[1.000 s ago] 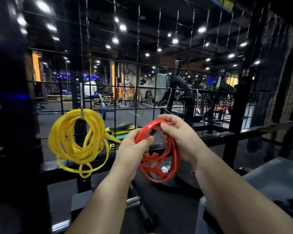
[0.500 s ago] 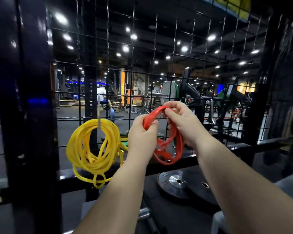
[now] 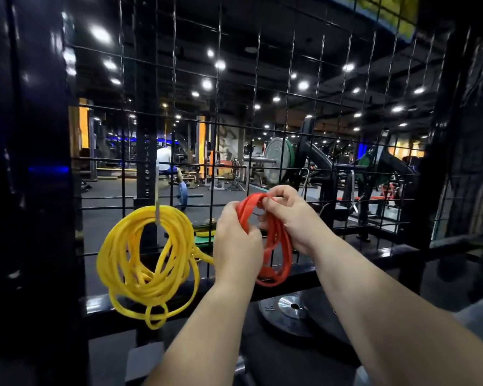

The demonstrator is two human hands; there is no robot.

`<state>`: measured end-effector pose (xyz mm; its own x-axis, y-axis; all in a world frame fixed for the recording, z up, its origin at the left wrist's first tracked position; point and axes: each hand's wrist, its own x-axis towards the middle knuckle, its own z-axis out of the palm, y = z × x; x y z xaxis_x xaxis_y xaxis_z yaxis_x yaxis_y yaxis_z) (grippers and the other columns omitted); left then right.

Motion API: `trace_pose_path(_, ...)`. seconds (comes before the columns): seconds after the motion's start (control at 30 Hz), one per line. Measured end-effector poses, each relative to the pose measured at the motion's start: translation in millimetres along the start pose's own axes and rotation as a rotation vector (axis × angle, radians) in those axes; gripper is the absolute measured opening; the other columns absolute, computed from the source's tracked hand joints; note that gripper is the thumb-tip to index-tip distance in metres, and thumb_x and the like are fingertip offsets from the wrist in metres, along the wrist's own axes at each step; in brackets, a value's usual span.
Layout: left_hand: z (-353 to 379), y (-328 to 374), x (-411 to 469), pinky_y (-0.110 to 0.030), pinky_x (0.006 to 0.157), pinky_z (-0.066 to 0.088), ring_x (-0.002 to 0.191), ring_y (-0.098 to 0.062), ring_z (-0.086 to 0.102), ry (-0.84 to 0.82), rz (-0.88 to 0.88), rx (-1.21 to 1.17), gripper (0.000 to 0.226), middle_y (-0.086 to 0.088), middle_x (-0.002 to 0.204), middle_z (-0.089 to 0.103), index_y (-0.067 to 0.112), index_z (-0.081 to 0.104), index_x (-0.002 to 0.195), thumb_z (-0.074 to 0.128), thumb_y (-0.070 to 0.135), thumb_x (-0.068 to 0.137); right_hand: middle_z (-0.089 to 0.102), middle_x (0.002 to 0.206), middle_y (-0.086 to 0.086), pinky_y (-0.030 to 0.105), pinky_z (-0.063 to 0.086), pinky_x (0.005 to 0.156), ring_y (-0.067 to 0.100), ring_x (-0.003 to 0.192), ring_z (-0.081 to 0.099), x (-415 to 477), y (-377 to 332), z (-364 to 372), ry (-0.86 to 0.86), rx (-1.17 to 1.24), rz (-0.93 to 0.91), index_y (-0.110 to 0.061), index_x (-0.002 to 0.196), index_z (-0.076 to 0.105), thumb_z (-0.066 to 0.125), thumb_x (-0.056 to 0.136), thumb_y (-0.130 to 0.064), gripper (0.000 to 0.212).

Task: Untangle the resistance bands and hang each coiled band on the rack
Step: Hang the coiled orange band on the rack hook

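A coiled red band (image 3: pixel 279 252) hangs between my two hands in front of the black wire grid rack (image 3: pixel 315 151). My left hand (image 3: pixel 236 243) grips the coil's left side near the top. My right hand (image 3: pixel 289 215) pinches the top of the coil with curled fingers, close to the grid. A coiled yellow band (image 3: pixel 148 263) hangs to the left from a metal hook (image 3: pixel 157 201) on the rack, its lower loops dangling over the black crossbar (image 3: pixel 346 263).
Weight plates (image 3: pixel 290 310) lie flat below the crossbar, under my right forearm. A thick black post (image 3: pixel 34 190) stands at the left and another post at the right. Beyond the grid lies a gym floor with a loaded barbell (image 3: pixel 276 160) and a seated person.
Both hands have kept hold of the red band and lifted it up toward the grid. My right fingers have curled tighter on the coil's top. The yellow band hangs unchanged.
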<state>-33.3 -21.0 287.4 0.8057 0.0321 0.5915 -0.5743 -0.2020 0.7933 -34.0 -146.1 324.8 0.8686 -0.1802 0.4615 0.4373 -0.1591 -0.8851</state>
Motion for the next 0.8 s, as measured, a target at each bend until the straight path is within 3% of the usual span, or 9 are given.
trace_pose_path(0.07, 1, -5, -4, -0.021, 0.068, 0.043, 0.082, -0.013, 0.057, -0.016, -0.067, -0.088, 0.044, 0.008, 0.095, 0.057, 0.034, 0.04, 0.131, 0.053, 0.015, 0.093, 0.062, 0.079, 0.006, 0.034, 0.058, 0.063, 0.018, 0.068, 0.063, -2, 4, 1, 0.002, -0.017, -0.002, -0.014, 0.092, 0.053, 0.062, 0.094, -0.01, 0.01)
trace_pose_path(0.17, 2, -13, -9, -0.015, 0.054, 0.038, 0.07, -0.01, 0.056, 0.01, -0.131, -0.187, 0.044, 0.006, 0.084, 0.057, 0.03, 0.037, 0.129, 0.057, 0.017, 0.093, 0.062, 0.075, 0.006, 0.03, 0.057, 0.059, 0.015, 0.062, 0.062, -9, 13, 3, -0.002, 0.004, 0.062, -0.014, 0.089, 0.053, 0.063, 0.094, -0.01, 0.012)
trace_pose_path(0.33, -1, -22, -14, -0.037, 0.067, 0.056, 0.079, -0.022, 0.067, -0.043, -0.29, -0.317, 0.016, -0.002, 0.088, 0.068, 0.033, 0.052, 0.095, 0.064, 0.024, 0.089, 0.063, 0.082, 0.008, 0.028, 0.056, 0.056, 0.014, 0.062, 0.062, -23, 23, 5, -0.027, 0.115, 0.106, -0.014, 0.099, 0.052, 0.061, 0.095, -0.014, 0.009)
trace_pose_path(0.47, -8, -32, -24, -0.043, 0.073, 0.059, 0.076, -0.019, 0.07, -0.129, -0.283, -0.262, 0.02, 0.0, 0.083, 0.072, 0.027, 0.064, 0.097, 0.069, 0.016, 0.081, 0.06, 0.088, 0.008, 0.036, 0.054, 0.062, 0.016, 0.065, 0.062, -34, 31, 7, -0.054, 0.17, 0.127, -0.015, 0.111, 0.051, 0.061, 0.094, -0.007, 0.021)
trace_pose_path(0.57, -13, -34, -31, -0.044, 0.074, 0.059, 0.076, -0.023, 0.07, -0.155, -0.292, -0.272, 0.02, -0.006, 0.085, 0.072, 0.027, 0.063, 0.095, 0.067, 0.014, 0.08, 0.064, 0.079, 0.004, 0.036, 0.053, 0.068, 0.017, 0.068, 0.063, -45, 38, 7, -0.087, 0.163, 0.137, -0.012, 0.114, 0.053, 0.061, 0.09, 0.002, 0.029)
trace_pose_path(0.63, -16, -33, -36, -0.048, 0.076, 0.058, 0.079, -0.028, 0.069, -0.154, -0.292, -0.31, 0.014, -0.009, 0.085, 0.071, 0.027, 0.062, 0.091, 0.066, 0.017, 0.081, 0.066, 0.077, 0.004, 0.036, 0.051, 0.072, 0.018, 0.07, 0.064, -52, 43, 6, -0.115, 0.175, 0.146, -0.013, 0.112, 0.056, 0.063, 0.086, -0.003, 0.029)
trace_pose_path(0.7, -18, -32, -40, -0.044, 0.074, 0.058, 0.079, -0.025, 0.068, -0.146, -0.259, -0.294, 0.009, -0.007, 0.084, 0.07, 0.028, 0.06, 0.089, 0.066, 0.022, 0.086, 0.066, 0.077, 0.003, 0.035, 0.051, 0.075, 0.017, 0.072, 0.063, -57, 46, 6, -0.101, 0.186, 0.149, -0.016, 0.114, 0.057, 0.062, 0.09, -0.007, 0.026)
trace_pose_path(0.8, -15, -36, -47, -0.025, 0.065, 0.048, 0.08, -0.011, 0.064, -0.134, -0.193, -0.212, 0.009, 0.005, 0.084, 0.067, 0.031, 0.056, 0.089, 0.063, 0.026, 0.091, 0.069, 0.084, 0.0, 0.032, 0.052, 0.08, 0.015, 0.081, 0.066, -63, 51, 10, -0.032, 0.079, 0.123, -0.022, 0.114, 0.059, 0.059, 0.097, -0.014, 0.019)
